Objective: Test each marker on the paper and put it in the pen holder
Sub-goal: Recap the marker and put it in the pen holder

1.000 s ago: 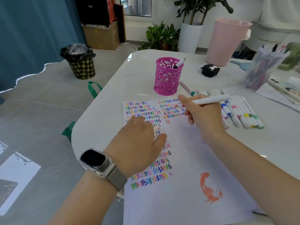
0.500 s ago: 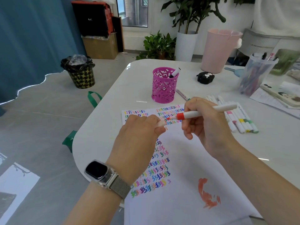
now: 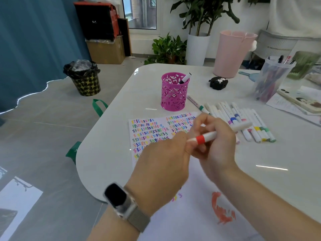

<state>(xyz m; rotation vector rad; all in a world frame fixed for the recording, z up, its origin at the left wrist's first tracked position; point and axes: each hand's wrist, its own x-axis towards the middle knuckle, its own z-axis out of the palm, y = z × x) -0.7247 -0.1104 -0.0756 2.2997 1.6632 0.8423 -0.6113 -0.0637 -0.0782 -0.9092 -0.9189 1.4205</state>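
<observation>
My right hand (image 3: 213, 145) grips a white marker with a red band (image 3: 210, 136), held above the paper (image 3: 191, 214). My left hand (image 3: 161, 169), with a watch on the wrist, pinches the white cap on the marker's tip end. The paper carries rows of coloured squiggles and an orange scribble. A pink openwork pen holder (image 3: 173, 92) stands beyond the paper with one black-tipped marker (image 3: 185, 78) in it. Several capped markers (image 3: 243, 122) lie in a row on the table to the right.
A clear plastic tub of pens (image 3: 271, 79), a black case (image 3: 218, 81) and a pink bucket (image 3: 232, 53) stand at the back. Papers and a phone (image 3: 298, 100) lie at the right. The table's rounded edge (image 3: 97, 136) is at the left.
My right hand lifted the marker off the paper and turned it toward my left hand. My left hand rose from the sheet and brought the cap onto the tip.
</observation>
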